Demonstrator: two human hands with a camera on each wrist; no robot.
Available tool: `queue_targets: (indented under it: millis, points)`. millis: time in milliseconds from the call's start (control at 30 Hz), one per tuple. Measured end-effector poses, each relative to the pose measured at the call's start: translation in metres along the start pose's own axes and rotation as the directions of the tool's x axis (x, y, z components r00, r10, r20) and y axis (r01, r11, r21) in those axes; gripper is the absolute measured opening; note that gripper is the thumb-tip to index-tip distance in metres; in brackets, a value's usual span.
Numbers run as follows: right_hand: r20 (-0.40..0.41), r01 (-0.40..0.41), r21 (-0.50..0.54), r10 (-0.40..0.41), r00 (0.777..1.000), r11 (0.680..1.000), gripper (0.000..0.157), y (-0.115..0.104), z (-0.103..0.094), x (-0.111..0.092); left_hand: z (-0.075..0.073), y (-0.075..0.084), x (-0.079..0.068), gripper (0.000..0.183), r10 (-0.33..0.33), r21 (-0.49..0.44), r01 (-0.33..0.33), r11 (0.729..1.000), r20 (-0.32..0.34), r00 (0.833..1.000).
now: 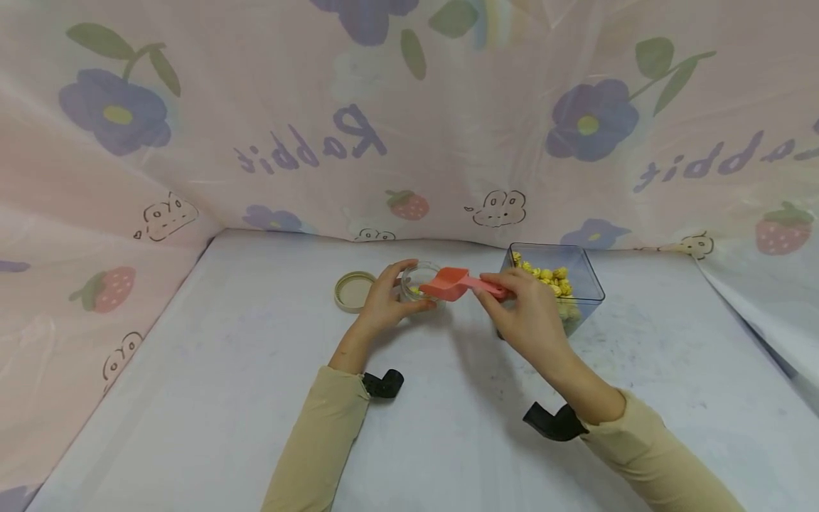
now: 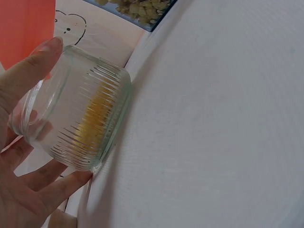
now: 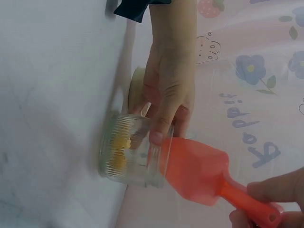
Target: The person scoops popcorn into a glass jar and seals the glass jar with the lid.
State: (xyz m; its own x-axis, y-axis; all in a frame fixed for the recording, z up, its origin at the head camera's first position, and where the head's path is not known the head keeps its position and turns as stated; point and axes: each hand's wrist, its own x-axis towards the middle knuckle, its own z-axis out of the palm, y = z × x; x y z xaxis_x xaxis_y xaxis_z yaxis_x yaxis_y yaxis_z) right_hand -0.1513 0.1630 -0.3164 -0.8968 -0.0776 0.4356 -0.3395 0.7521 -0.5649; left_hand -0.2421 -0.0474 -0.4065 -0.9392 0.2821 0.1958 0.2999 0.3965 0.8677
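Observation:
My left hand [image 1: 385,302] grips a clear ribbed glass jar [image 2: 71,109] near its rim, thumb on one side and fingers on the other. Yellow popcorn pieces [image 2: 97,114] lie at the bottom of the jar. A red-orange plastic scoop [image 1: 451,283] is tilted with its lip at the jar's mouth, and my right hand [image 1: 527,313] pinches its handle. No popcorn shows in the scoop. Beside the right hand stands a clear bluish square container [image 1: 582,320] holding yellow popcorn [image 1: 558,281], partly hidden by that hand.
A round lid [image 1: 346,307] with a pale rim lies on the white table [image 1: 256,398], left of the left hand. Black straps [image 1: 384,384] sit at both wrists. A patterned pink curtain [image 1: 435,128] hangs behind the table and along its sides.

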Motion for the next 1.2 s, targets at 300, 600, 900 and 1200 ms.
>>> queue_targets:
  millis: [300, 600, 900, 1200]
  points:
    - [-0.052, 0.016, 0.014, -0.016, 0.999, 1.000, 0.022, 0.012, 0.004, -0.016, 0.000, 0.000, 0.000, 0.081, -0.013, -0.001, 0.013, 1.000, -0.004, 1.000]
    - [-0.197, 0.099, -0.002, -0.098, 0.975, 0.995, 0.022, 0.025, 0.018, -0.027, 0.001, -0.001, -0.002, 0.080, -0.028, -0.055, 0.028, 0.998, 0.009, 1.000]
    - [-0.251, 0.096, 0.022, -0.088, 0.964, 0.995, 0.021, 0.029, 0.022, -0.031, 0.002, 0.000, -0.001, 0.081, -0.038, -0.109, 0.041, 0.993, 0.029, 0.999]
    - [-0.333, 0.140, 0.061, -0.112, 0.936, 0.988, 0.025, 0.031, 0.020, -0.031, 0.003, -0.001, 0.000, 0.081, -0.037, -0.080, 0.039, 0.996, 0.025, 0.999]
